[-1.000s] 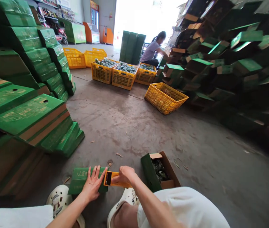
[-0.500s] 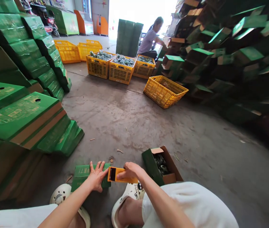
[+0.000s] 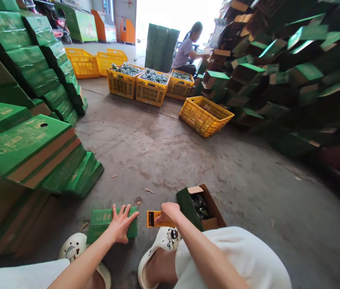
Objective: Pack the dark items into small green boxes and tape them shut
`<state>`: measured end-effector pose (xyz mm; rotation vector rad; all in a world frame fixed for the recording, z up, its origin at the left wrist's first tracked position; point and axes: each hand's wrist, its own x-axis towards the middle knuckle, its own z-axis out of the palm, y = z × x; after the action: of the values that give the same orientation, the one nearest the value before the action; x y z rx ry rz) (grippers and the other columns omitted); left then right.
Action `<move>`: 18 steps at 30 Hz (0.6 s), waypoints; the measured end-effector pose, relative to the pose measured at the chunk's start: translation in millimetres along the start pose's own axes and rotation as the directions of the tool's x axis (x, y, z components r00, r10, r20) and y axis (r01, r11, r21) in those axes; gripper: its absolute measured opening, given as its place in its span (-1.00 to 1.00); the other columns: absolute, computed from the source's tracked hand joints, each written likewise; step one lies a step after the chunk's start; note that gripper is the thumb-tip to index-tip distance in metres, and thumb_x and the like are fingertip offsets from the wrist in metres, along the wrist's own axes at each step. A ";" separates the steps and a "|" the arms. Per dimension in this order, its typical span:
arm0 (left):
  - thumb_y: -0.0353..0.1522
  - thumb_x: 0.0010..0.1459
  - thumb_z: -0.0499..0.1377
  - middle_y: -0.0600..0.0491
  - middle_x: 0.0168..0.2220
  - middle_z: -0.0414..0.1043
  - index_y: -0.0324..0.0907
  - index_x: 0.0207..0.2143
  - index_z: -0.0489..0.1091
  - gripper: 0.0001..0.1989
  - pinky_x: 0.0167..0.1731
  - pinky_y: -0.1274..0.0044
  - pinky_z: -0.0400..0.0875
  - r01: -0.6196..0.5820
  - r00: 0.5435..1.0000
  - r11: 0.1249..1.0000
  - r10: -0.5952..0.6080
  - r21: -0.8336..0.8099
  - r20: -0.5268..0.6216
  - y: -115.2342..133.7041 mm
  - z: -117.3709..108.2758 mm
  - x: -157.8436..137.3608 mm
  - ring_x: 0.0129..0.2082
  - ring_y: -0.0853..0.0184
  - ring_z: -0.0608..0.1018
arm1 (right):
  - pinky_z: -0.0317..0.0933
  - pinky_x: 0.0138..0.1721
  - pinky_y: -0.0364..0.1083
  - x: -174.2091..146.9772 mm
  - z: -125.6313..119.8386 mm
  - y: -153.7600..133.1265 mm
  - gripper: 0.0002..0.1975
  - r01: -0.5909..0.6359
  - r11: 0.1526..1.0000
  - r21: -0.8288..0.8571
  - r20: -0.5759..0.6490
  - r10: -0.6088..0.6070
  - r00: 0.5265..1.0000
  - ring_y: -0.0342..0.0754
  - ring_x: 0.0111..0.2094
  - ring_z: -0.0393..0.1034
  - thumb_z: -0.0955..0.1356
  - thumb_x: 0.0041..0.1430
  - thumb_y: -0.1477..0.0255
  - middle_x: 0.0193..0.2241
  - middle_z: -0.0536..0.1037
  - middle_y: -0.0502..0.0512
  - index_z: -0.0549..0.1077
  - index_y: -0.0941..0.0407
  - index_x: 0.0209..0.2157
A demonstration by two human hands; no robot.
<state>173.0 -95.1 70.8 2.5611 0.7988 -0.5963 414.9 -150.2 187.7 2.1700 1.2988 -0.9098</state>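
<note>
My left hand (image 3: 121, 224) lies with spread fingers on the top of a closed green carton (image 3: 99, 224) with pale printed characters. The carton rests on the floor between my feet. In my right hand (image 3: 169, 213) is an orange, flat rectangular tool (image 3: 154, 219) with a dark opening at its left end; its kind is not clear. A gap separates the tool from the carton's right end. Just beyond my right hand stands an open green carton (image 3: 189, 208) with brown inner flaps, and dark, shiny things (image 3: 199, 206) inside that I cannot make out.
Stacked green cartons (image 3: 25, 144) rise on the left, and a dark heap of green boxes (image 3: 305, 76) on the right. Ahead are a yellow crate (image 3: 204, 116) and filled yellow crates (image 3: 152, 90). Another person (image 3: 188, 50) sits farther back. My white clogs (image 3: 159, 249) flank the closed carton.
My right hand has drawn the orange tool away from the closed carton's right end, to the right. My left hand stays spread on the carton. The view has shifted slightly.
</note>
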 end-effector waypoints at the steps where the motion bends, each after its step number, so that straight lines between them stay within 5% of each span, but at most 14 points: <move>1: -0.17 -0.40 0.48 -0.28 0.51 -0.18 0.17 0.44 0.00 0.31 0.18 -0.30 -0.64 0.002 1.000 1.000 -0.002 0.003 0.002 -0.8 0.9 0.5 0.46 -0.36 -0.07 | 0.44 -0.02 0.10 5.3 5.8 -11.8 -0.35 0.024 0.999 -0.028 0.000 -0.024 1.000 0.32 0.00 0.57 0.62 -0.16 0.14 -0.06 0.65 0.45 0.65 0.19 -0.04; 8: -0.18 -0.39 0.48 -0.31 0.50 -0.15 0.12 0.50 -0.23 0.44 0.24 -0.26 -0.54 -0.009 1.000 1.000 0.009 -0.026 -0.008 1.8 -9.2 -1.8 0.46 -0.30 -0.03 | 0.44 -0.03 0.03 20.7 37.3 -80.9 -0.73 0.083 0.996 -0.032 -0.093 -0.086 0.992 0.20 0.01 0.58 0.39 0.24 0.52 -0.08 0.66 0.43 0.65 0.23 -0.06; 13: -0.12 -0.34 0.48 -0.23 0.53 -0.32 0.10 0.50 -0.27 0.43 0.30 -0.16 -0.54 0.013 0.997 1.000 -0.015 -0.017 -0.074 4.7 -12.7 -19.3 0.50 -0.21 -0.16 | 0.44 -0.03 0.06 10.1 18.0 -56.7 -0.67 0.051 0.998 -0.030 -0.132 -0.055 0.990 0.25 0.02 0.57 0.49 0.12 0.45 -0.07 0.64 0.47 0.65 0.24 -0.05; 18: -0.04 -0.33 0.46 -0.12 0.54 -0.53 0.11 0.49 -0.30 0.43 0.21 -0.33 -0.48 0.238 0.963 0.971 -0.240 -0.031 -0.125 -34.6 -0.5 -50.4 0.48 -0.24 -0.47 | 0.42 0.00 0.11 -0.5 8.4 -41.0 -0.40 0.084 0.995 -0.048 -0.106 -0.089 0.990 0.33 0.00 0.57 0.65 -0.23 0.25 -0.09 0.66 0.46 0.67 0.18 -0.09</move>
<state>114.6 -90.6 88.3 2.5273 1.1643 -0.4970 375.7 -137.4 180.5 2.1698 1.4606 -0.7984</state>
